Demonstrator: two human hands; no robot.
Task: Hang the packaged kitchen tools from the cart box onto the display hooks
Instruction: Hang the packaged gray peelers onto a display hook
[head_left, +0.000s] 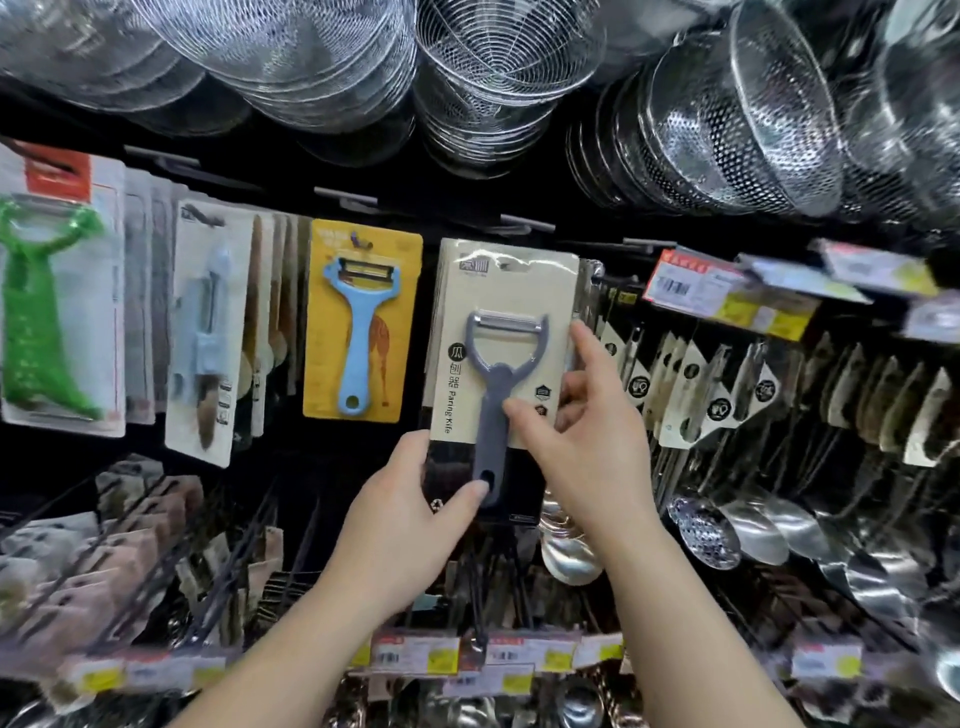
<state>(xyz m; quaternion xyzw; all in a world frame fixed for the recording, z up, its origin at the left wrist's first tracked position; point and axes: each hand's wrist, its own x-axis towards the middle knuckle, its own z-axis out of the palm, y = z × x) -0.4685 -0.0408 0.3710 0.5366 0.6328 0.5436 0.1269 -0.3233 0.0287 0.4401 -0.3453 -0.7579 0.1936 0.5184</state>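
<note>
A packaged grey peeler (506, 358) on a beige and black card is held up against the display wall, its top near a black hook (522, 223). My left hand (410, 512) grips the card's lower left corner, thumb on the peeler's handle end. My right hand (582, 421) holds the card's right edge, thumb across the handle. More cards of the same kind sit behind it. The cart box is out of view.
A blue peeler on a yellow card (358, 322) hangs to the left, then a pale blue tool pack (208, 332) and a green peeler pack (57, 312). Wire strainers (498, 78) hang overhead. Steel ladles and skimmers (737, 519) hang at the right. Price tags (519, 654) line the lower rail.
</note>
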